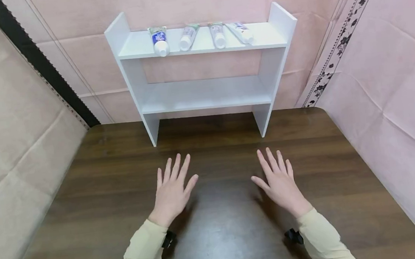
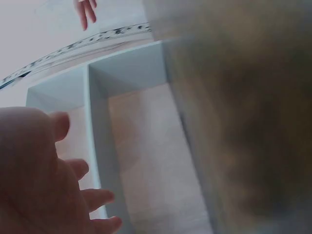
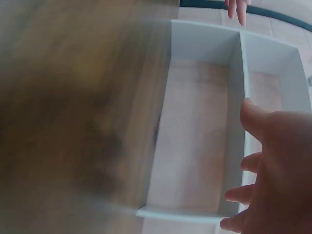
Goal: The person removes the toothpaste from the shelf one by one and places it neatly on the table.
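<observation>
My left hand (image 1: 170, 193) is held over the table with its fingers spread and straight, holding nothing. To its right, my right hand (image 1: 280, 183) is spread in the same way, also with nothing in it. Beyond both hands stands a white two-tier shelf (image 1: 203, 93). Several white squeeze tubes lie on its top tier, caps toward me: one with a dark blue label (image 1: 159, 36) at the left, a tilted pale-labelled tube (image 1: 188, 36), another tube (image 1: 217, 35), and a slanted tube (image 1: 240, 33) at the right. Neither hand touches the shelf or the tubes.
The brown wooden table (image 1: 217, 214) runs from below my arms to the shelf's feet. Pale pink cloth (image 1: 390, 83) hangs along the sides and back. A black band (image 1: 50, 66) crosses the cloth at the left; a floral strip (image 1: 346, 32) runs down the right.
</observation>
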Tool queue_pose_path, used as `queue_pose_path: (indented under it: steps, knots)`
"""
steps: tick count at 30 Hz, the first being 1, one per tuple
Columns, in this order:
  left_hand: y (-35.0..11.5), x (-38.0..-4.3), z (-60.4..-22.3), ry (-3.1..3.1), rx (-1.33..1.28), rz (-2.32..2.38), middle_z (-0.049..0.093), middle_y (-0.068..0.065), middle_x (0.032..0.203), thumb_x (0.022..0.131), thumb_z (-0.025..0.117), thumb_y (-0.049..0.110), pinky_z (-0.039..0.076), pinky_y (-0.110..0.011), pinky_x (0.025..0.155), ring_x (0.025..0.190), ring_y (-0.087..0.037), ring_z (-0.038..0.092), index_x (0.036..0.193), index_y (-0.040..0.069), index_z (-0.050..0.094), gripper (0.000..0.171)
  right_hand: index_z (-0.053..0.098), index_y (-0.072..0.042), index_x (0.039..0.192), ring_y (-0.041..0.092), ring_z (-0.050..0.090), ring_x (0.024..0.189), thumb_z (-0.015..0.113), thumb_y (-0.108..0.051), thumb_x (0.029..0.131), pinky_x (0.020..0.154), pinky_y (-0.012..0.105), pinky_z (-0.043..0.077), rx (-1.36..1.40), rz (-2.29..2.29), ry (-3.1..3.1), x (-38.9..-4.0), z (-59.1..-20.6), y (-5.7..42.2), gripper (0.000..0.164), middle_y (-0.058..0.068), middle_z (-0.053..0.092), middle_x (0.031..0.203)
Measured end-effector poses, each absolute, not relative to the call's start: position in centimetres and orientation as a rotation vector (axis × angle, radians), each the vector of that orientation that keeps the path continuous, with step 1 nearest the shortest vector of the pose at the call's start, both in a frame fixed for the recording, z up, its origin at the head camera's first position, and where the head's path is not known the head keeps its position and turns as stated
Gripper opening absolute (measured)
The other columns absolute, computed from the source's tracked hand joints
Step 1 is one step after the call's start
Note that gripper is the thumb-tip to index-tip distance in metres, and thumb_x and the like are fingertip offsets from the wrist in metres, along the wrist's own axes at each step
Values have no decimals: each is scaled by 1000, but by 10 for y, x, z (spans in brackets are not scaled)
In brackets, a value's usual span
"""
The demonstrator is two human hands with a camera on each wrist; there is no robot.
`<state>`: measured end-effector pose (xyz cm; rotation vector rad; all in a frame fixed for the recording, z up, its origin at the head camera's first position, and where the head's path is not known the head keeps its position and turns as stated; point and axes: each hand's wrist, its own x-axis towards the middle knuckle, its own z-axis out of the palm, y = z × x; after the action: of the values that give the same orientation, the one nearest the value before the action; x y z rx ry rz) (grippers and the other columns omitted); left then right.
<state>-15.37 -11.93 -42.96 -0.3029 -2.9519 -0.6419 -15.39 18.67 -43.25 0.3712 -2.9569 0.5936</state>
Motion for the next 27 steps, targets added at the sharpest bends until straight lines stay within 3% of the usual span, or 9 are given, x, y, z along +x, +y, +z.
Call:
queue_pose_path:
  steps: [5, 10, 12, 17, 20, 22, 27]
  knots:
    - [-132, -163, -402, -2928, -293, -626, 31, -13, 158, 100, 40, 50, 21, -61, 115, 145, -37, 27, 155, 28, 21, 63, 29, -14, 153, 44, 27, 143, 57, -41, 95, 114, 62, 17, 497, 501, -2908, -163, -411, 169, 70, 20, 33, 155]
    - [-149, -184, -382, -2899, -291, -732, 38, -17, 153, 101, 42, 43, 39, -59, 104, 132, -40, 46, 150, 20, 36, 55, 59, -8, 130, 34, 60, 117, 59, -35, 95, 102, 54, 39, 621, 401, -2852, -174, -390, 149, 44, 15, 62, 129]
    - [-157, -194, -379, -2869, -286, -802, 39, -15, 152, 102, 42, 39, 41, -58, 103, 131, -39, 48, 148, 17, 40, 51, 64, -8, 123, 31, 64, 108, 60, -32, 94, 95, 51, 44, 657, 385, -2844, -179, -385, 141, 38, 12, 66, 121]
    - [-176, -214, -365, -2743, -204, -946, 49, -14, 140, 101, 45, 34, 45, -53, 97, 117, -34, 55, 145, 15, 43, 48, 68, -10, 117, 28, 67, 103, 61, -31, 94, 87, 48, 49, 717, 370, -2826, -189, -376, 124, 32, 9, 68, 117]
    - [-187, -227, -348, -2650, -145, -1039, 49, -14, 138, 100, 47, 33, 44, -53, 96, 115, -32, 52, 146, 14, 41, 50, 70, -10, 111, 26, 68, 100, 60, -30, 95, 83, 46, 51, 758, 369, -2791, -197, -363, 113, 27, 8, 69, 114]
    - [-193, -238, -336, -2598, -116, -1123, 44, -15, 143, 99, 49, 33, 41, -54, 101, 123, -34, 48, 149, 14, 36, 55, 71, -11, 107, 25, 68, 95, 59, -28, 95, 79, 44, 51, 777, 374, -2771, -204, -354, 105, 24, 7, 68, 112]
    - [-209, -265, -312, -2536, -94, -1352, 22, -14, 157, 97, 51, 42, 31, -55, 112, 141, -36, 31, 156, 22, 10, 74, 68, -12, 110, 24, 66, 95, 57, -26, 96, 77, 41, 52, 819, 390, -2749, -222, -335, 88, 23, 7, 67, 115]
